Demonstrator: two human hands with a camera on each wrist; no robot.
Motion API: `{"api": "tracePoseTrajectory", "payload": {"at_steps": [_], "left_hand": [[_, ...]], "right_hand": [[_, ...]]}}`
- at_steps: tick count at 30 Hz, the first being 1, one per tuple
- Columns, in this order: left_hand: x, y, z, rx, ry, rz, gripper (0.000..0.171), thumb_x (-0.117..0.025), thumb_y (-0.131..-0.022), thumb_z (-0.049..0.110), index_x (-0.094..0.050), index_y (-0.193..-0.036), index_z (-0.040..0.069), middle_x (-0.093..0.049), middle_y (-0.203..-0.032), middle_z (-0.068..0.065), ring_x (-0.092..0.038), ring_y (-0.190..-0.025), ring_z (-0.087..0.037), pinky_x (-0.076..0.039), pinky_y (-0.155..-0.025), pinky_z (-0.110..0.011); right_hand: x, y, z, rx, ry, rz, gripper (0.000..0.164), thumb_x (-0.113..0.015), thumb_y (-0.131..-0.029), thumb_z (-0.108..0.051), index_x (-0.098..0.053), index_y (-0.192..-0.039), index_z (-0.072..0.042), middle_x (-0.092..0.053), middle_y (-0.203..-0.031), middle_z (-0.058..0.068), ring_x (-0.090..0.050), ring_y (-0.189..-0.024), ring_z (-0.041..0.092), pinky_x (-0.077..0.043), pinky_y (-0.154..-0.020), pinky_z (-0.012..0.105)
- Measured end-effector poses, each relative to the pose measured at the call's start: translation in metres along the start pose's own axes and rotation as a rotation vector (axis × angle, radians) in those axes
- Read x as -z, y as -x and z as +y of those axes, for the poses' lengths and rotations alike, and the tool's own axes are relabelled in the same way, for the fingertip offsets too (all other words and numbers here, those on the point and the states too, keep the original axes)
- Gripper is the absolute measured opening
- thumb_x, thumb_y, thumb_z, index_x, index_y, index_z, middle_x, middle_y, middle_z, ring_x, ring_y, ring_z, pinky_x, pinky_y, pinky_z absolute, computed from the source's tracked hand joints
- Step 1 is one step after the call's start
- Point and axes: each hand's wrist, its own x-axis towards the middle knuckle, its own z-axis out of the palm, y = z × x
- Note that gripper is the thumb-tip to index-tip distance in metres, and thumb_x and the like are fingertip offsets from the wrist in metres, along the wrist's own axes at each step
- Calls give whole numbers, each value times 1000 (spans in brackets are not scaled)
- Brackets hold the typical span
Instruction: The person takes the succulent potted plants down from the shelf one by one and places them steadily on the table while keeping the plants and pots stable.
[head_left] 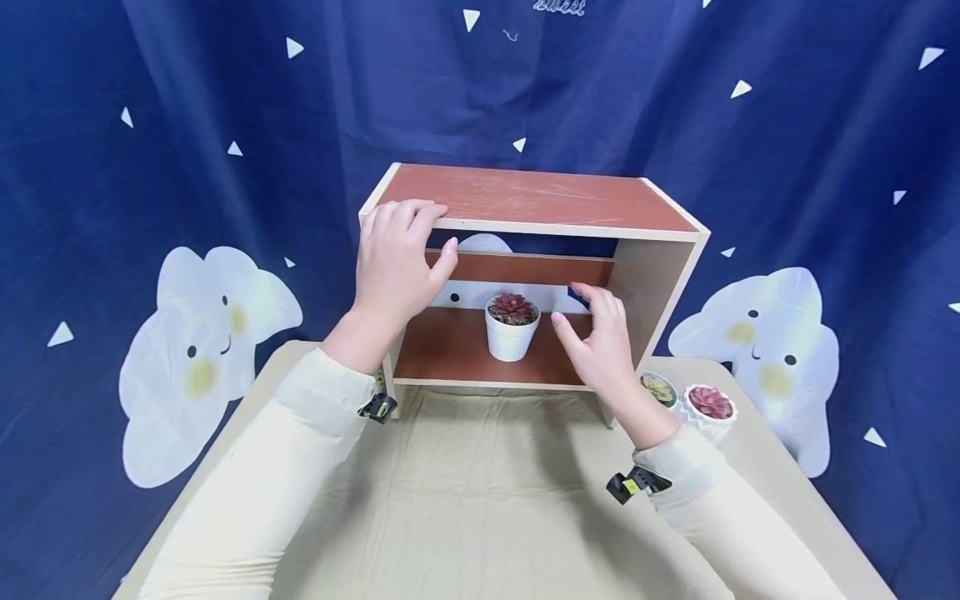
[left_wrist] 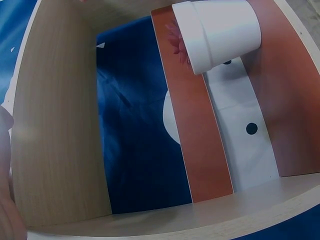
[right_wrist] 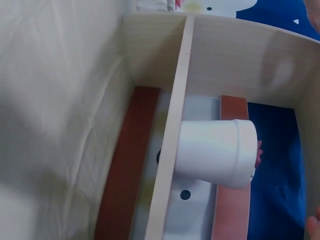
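A small wooden shelf (head_left: 525,196) with a reddish-brown top stands on the table. On its inner board sits a white pot (head_left: 512,342) holding a dark red succulent (head_left: 513,307); the left wrist view shows the pot (left_wrist: 225,32) sideways. My left hand (head_left: 396,265) rests at the shelf's front left top corner, its fingers over the edge and the thumb apart. Right of the pot, my right hand (head_left: 604,346) hovers at the shelf's opening, thumb and fingers spread with nothing between them. Fingertips of that hand (right_wrist: 314,227) just enter the right wrist view.
Two more potted succulents stand at the shelf's right side: a green one (head_left: 660,389) and a pink-red one (head_left: 710,403). A beige cloth (head_left: 480,492) covers the table. Behind hangs a dark blue curtain (head_left: 600,92) with white triangles and cloud faces.
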Motion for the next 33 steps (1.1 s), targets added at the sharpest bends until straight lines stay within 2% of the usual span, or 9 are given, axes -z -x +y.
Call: {"api": "tracePoseTrajectory", "payload": {"at_steps": [12, 22, 33], "left_hand": [[0, 2, 0, 2, 0, -7, 46, -55, -94, 39, -65, -129, 10, -63, -126, -11, -53, -117, -32, -37, -103, -47], [-1, 1, -1, -5, 7, 11, 45, -55, -93, 38, -66, -127, 10, -63, -126, -11, -53, -117, -33, -38, -103, -47], [-1, 0, -1, 0, 15, 6, 46, -55, -93, 38, -65, -128, 10, -63, -126, -11, -53, -117, -33, -37, -104, -47]], "right_hand": [[-20, 7, 3, -60, -2, -52, 63, -70, -91, -34, -50, -141, -2, -51, -138, 19, -42, -131, 35, -35, -107, 51], [-29, 9, 8, -72, -17, -37, 64, -71, -89, -34, -50, -140, -1, -53, -134, 20, -46, -125, 37, -37, -103, 49], [-42, 9, 15, -146, 0, -89, 70, -72, -88, -38, -46, -143, -3, -49, -140, 17, -47, -122, 34, -39, -102, 48]]}}
